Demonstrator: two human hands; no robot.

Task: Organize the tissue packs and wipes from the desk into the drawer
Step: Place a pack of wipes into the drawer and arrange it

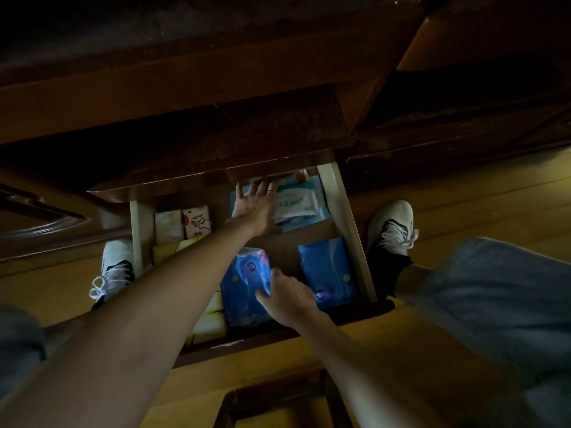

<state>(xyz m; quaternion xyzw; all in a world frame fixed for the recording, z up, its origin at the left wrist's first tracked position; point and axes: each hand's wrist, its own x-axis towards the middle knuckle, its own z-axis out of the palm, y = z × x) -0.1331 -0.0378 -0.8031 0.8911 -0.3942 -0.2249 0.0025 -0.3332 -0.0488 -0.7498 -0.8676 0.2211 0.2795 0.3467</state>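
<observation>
you're mid-placement: your right hand (289,299) fingers clamp the blue tissue pack (245,288) over the drawer (349,217); left hand (255,205) fingers spread, pressing the wipes (296,205). next, seat it beside your fingers.

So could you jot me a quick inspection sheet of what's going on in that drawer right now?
Surface: open wooden drawer under a dark desk.
Job's things: blue tissue pack near the front; second blue pack right; white wipes pack at the back; small packs back left.
Clutter: yellow packets front left.
Grips: left hand spread open, reaching to the back; right hand holds the blue tissue pack.
Cables: nothing seen.
Surroundings: wooden floor, sneakers, jeans.
</observation>
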